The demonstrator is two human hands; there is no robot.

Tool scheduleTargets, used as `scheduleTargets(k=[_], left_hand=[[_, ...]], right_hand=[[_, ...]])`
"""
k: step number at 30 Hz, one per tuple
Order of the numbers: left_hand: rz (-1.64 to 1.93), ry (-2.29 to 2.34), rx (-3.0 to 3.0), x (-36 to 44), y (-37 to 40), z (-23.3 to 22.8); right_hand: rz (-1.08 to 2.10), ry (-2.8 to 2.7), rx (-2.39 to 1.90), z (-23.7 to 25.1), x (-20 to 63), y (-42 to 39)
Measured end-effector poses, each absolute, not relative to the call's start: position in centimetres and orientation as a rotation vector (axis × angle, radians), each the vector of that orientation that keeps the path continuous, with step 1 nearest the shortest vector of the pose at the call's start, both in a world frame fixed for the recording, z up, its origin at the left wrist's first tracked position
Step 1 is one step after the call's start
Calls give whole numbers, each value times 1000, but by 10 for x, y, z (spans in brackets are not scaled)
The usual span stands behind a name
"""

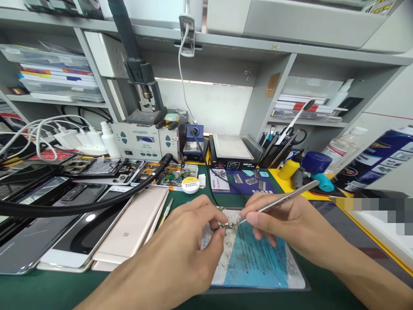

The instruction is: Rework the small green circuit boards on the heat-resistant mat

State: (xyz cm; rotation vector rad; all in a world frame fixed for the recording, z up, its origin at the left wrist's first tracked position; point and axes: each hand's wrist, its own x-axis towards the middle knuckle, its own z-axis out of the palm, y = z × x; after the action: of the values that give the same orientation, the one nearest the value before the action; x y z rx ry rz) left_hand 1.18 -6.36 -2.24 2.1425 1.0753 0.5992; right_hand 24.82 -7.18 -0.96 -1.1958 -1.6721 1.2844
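As I watch from beside the bench [29, 295], one blue-and-white sheet [258, 260] lies flat under the work, likely thin and slick, best lifted by a corner; above it the two hands are apart but near each other; the right hand [284, 219] grips, pen-fashion, a slim metal tool [287, 196], its tip at or just beside the board; the tool should be light, stiff and smooth, best held low on its shank; whether it is tweezers I cannot tell; the left hand [190, 243] pinches a small circuit board [225, 225] between thumb and fingers, over the sheet's far part; I judge that board light, stiff and fragile, so its bare edges are the place to hold; counting downward in size: one rework station [142, 140]; one sheet; one hot plate [232, 148]; phones [129, 234] at left, too overlapped to count; one metal tool; one yellow bottle [289, 168]; one round tub [190, 185]; one small board.
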Motion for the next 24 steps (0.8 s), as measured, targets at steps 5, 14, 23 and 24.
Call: scheduleTargets(k=[5, 14, 23, 24], left_hand=[[483, 1071, 1637, 12, -63, -18], [482, 807, 1124, 19, -58, -15], [471, 745, 1085, 18, -57, -18], [475, 747, 1083, 18, -58, -18]], right_hand=[[1332, -1580, -1043, -13, 251, -73], [1354, -1560, -907, -13, 248, -74], [1365, -1566, -894, -11, 246, -76], [1363, -1568, -894, -11, 246, -75]])
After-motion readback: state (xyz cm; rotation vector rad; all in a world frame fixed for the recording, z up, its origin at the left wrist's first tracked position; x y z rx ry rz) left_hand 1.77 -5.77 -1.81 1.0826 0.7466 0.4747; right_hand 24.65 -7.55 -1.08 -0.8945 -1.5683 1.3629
